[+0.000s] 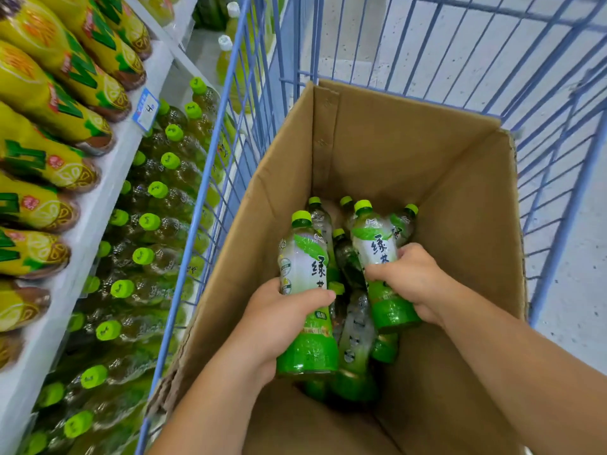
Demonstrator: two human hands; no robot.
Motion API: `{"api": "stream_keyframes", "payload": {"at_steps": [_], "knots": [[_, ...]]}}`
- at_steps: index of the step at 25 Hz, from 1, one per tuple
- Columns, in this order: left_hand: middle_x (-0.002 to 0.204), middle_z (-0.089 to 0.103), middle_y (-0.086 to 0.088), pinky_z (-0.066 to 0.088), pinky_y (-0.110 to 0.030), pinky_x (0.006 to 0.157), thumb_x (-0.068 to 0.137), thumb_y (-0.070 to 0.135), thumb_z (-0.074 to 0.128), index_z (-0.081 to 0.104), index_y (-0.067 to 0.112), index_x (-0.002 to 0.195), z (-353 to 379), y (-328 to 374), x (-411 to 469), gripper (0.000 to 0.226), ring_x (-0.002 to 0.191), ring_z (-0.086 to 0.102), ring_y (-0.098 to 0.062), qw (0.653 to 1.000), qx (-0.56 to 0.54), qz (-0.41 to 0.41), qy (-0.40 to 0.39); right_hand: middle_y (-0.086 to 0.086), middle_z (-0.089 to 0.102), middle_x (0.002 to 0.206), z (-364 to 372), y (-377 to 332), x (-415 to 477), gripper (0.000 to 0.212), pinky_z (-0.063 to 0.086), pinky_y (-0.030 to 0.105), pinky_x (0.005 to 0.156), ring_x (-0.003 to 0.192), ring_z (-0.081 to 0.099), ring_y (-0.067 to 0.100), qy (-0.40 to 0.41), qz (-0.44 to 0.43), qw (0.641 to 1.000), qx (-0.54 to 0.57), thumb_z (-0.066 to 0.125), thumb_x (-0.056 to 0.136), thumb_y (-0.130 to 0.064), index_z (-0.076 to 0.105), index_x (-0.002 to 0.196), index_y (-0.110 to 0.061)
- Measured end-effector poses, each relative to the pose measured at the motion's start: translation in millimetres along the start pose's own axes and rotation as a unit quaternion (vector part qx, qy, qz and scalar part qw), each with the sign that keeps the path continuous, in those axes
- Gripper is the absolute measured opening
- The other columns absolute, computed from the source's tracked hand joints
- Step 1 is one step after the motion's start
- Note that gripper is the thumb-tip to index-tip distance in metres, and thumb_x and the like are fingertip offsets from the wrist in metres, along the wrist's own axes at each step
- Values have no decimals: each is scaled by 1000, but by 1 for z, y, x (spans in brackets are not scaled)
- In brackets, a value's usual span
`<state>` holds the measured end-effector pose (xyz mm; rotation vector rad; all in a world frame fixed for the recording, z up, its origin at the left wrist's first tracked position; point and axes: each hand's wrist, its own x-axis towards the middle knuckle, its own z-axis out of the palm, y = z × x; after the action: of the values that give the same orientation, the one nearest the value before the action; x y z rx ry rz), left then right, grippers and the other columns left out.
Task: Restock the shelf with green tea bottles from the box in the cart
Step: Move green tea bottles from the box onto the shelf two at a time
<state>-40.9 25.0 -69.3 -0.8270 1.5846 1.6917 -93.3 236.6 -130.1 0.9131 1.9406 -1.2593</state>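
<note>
Left hand grips one green tea bottle, right hand grips a second bottle; both are caps-up over the loose ones in the box. The shelf lies left, past the cart wire, so my left hand is nearer.

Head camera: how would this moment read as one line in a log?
phase: pick from box | left hand: grips green tea bottle | right hand: grips second bottle | box: more bottles inside
</note>
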Motion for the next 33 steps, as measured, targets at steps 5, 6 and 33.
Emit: {"api": "stream_keyframes", "payload": {"at_steps": [5, 6, 33], "knots": [[93, 78, -13, 62, -44, 67, 69, 18, 81, 76, 14, 104, -4, -4, -46, 36, 83, 76, -32, 999, 20, 43, -16, 5, 70, 92, 2, 15, -78, 46, 58, 36, 62, 77, 70, 24, 37, -53, 998, 5, 85, 62, -26, 59, 99, -21], [92, 78, -13, 62, -43, 65, 68, 19, 80, 75, 14, 104, -3, -5, -57, 37, 82, 77, -32, 999, 21, 43, -13, 4, 70, 92, 1, 18, -94, 45, 58, 36, 63, 78, 70, 23, 46, -61, 997, 5, 85, 63, -26, 59, 100, -21], [72, 71, 7, 50, -19, 49, 69, 32, 82, 67, 25, 89, -20, -12, -299, 26, 62, 67, -3, 942, 27, 270, 197, -2, 66, 94, -55, -24, -361, 36, 61, 48, 70, 81, 67, 21, 14, -334, 936, -113, 81, 72, -29, 54, 96, -34]]}}
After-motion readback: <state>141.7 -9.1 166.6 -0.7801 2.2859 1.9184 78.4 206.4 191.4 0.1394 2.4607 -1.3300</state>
